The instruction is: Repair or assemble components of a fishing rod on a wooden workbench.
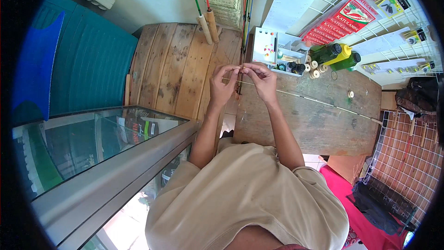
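Tiny yellowish piece (244, 67), too small to identify further, is located at the meeting fingertips of the two hands, above the near end of the tray side of the work area.

Right hand (262, 79): thumb and index finger form a narrow pinch on the piece. Left hand (224, 84): thumb and index fingertips are drawn together just beside the right fingertips; whether anything lies between them cannot be told.

Thin rod (323, 103): extends from the area of the hands toward the right, crossing the worn wooden workbench (300, 125) at a slant. Contact between rod and hands cannot be determined from this view.

White compartment tray (302, 70): positioned beyond the right hand. Its left section carries a pale panel with small coloured pieces (267, 52); small dark bottles (296, 68) occupy the front section.

Thread spools (314, 73): clustered immediately right of the tray. A single spool (350, 94) stands apart, farther right. Behind the cluster, a yellow bottle (342, 53) is set between two dark green bottles (326, 53).

Left of the hands, a plank surface (162, 78) supports two cork-handled rods (212, 27), one green-shafted and one red-shafted, leaning upward. A glass display case (106, 143) occupies the near left.
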Motion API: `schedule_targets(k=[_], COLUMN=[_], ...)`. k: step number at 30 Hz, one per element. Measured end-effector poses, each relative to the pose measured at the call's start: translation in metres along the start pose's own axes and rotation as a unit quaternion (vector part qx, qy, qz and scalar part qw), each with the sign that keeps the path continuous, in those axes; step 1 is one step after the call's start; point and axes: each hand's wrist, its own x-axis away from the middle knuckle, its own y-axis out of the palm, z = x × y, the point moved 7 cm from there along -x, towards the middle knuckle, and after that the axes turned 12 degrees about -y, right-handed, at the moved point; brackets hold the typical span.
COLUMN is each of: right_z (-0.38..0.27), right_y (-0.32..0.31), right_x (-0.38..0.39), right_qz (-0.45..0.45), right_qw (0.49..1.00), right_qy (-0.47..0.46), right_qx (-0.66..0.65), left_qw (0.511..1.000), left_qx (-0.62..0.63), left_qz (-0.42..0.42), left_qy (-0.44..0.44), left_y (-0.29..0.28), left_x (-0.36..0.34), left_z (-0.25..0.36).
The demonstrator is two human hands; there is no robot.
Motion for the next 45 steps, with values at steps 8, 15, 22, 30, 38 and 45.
schedule_targets(k=[8,15,22,30,38,45], right_z=[-0.004,-0.001,-0.004,0.002,0.005,0.001], right_y=[0.001,-0.004,0.001,0.002,0.001,0.006], right_x=[-0.001,-0.001,-0.002,0.0,0.001,0.0], right_qz=[-0.004,-0.01,-0.024,-0.017,-0.015,-0.013], right_qw=[1.0,0.997,0.995,0.999,0.999,1.0], right_qy=[-0.01,-0.019,-0.038,0.017,0.019,0.009], right_qx=[0.021,0.077,0.085,0.026,0.041,0.006], left_qw=[1.0,0.999,1.0,0.998,0.99,0.996], left_qx=[-0.009,-0.028,-0.009,-0.055,-0.109,-0.062], left_qz=[0.005,0.011,0.015,0.017,0.041,0.046], left_qy=[0.019,0.01,-0.004,0.003,0.075,0.053], left_y=[-0.001,-0.002,-0.002,-0.005,-0.006,-0.005], left_x=[0.0,0.002,0.002,0.001,0.003,0.002], left_z=[0.011,0.015,0.005,0.004,0.032,0.036])
